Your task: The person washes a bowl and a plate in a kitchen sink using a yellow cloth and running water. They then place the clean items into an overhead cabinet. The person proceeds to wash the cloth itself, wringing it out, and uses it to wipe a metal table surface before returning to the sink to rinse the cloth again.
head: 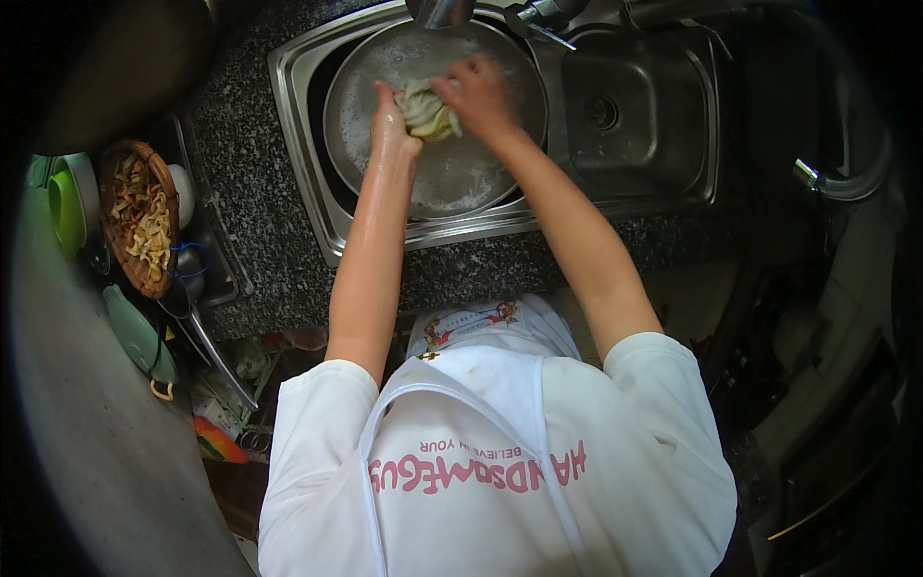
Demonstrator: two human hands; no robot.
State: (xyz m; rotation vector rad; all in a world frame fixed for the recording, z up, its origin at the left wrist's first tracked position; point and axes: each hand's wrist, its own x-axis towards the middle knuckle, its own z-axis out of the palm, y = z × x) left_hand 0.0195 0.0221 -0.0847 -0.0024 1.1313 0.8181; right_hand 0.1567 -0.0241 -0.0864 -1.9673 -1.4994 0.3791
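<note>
My left hand grips a wet, crumpled, cloth-like bundle, whitish with a yellow-green edge. At the bundle's right side is my right hand, blurred by motion, its thumb near the upper edge; I cannot tell whether it grips. Both hands are over a large round metal basin holding cloudy water with white foam. The basin sits in the left bowl of a stainless steel sink, below a faucet spout.
To the right lies the smaller sink bowl with its drain. A wicker basket of dried pieces stands left on the speckled stone counter, with a ladle, green bowls and a green lidlike piece around it.
</note>
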